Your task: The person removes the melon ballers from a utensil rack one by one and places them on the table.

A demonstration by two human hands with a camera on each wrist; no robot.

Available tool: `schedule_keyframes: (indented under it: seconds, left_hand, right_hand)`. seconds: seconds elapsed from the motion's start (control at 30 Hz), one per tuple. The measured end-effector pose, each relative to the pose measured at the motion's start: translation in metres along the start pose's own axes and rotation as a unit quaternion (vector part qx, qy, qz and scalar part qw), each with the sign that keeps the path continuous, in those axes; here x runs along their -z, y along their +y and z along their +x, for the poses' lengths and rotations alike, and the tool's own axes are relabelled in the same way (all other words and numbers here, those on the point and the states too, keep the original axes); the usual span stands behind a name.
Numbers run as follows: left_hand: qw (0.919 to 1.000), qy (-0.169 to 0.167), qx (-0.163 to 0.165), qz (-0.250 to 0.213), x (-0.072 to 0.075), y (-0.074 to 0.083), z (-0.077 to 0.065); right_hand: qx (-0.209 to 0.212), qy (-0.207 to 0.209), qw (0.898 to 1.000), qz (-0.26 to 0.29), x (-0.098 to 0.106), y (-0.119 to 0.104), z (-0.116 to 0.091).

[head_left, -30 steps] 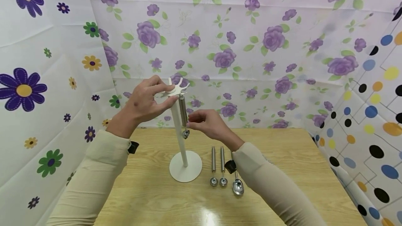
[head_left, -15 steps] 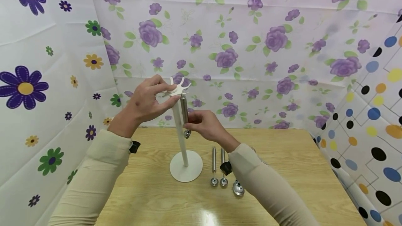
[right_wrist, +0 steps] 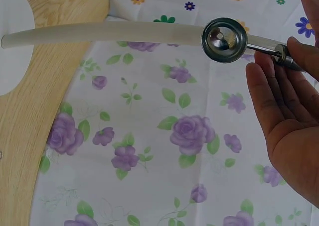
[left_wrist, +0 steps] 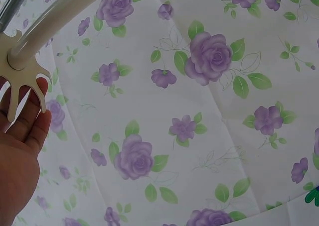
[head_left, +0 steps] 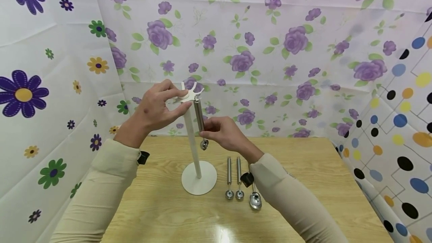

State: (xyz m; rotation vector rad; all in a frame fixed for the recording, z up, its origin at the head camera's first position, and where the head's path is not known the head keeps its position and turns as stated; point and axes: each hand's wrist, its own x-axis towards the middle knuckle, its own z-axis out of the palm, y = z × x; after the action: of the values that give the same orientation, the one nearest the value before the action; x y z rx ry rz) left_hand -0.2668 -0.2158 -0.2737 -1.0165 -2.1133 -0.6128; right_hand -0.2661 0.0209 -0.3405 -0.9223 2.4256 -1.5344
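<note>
A white utensil stand [head_left: 192, 138] with a ring of prongs rises from a round base. My left hand [head_left: 155, 104] holds its pronged top [left_wrist: 20, 76] between thumb and fingers. With thumb and fingers, my right hand [head_left: 222, 133] pinches a steel melon baller [head_left: 199, 115] at the lower part of its handle. The baller hangs nearly upright, bowl down, beside the pole. Its handle's upper end is right at a prong on the stand's right side. In the right wrist view the round bowl [right_wrist: 224, 41] overlaps the pole and shows a small hole.
Right of the stand's base, two more melon ballers [head_left: 229, 175] lie side by side on the wooden table [head_left: 158, 205]. Beside them is a larger steel spoon [head_left: 255, 200], its handle partly hidden by the right wrist. Flowered cloth [head_left: 243, 63] hangs behind the table.
The lower end of the melon baller and my right hand have shifted slightly right, away from the pole. My left hand keeps its hold on the stand's top.
</note>
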Motion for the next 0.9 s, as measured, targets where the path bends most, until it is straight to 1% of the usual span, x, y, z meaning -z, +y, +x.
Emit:
schedule_keyframes:
  seconds: [0.17, 0.37, 0.57, 0.7, 0.9]
  left_hand:
    - [1.0, 0.002, -0.001, 0.004, -0.001, 0.0, 0.001]
    - [1.0, 0.004, -0.003, 0.005, -0.001, 0.0, 0.001]
    - [1.0, 0.009, -0.002, 0.002, -0.001, 0.0, 0.001]
    - [0.9998, 0.015, -0.011, 0.002, -0.002, -0.001, 0.001]
    - [0.9994, 0.024, -0.022, 0.007, -0.004, -0.002, 0.0]
  right_hand:
    - [0.013, 0.0, 1.0, 0.001, 0.006, 0.002, -0.006]
    - [-0.004, 0.013, 1.0, -0.005, 0.015, 0.012, -0.013]
    - [-0.042, 0.034, 0.998, -0.026, 0.024, 0.033, -0.026]
    - [-0.055, 0.041, 0.997, -0.026, 0.029, 0.049, -0.037]
    - [-0.086, 0.052, 0.995, -0.029, 0.034, 0.076, -0.057]
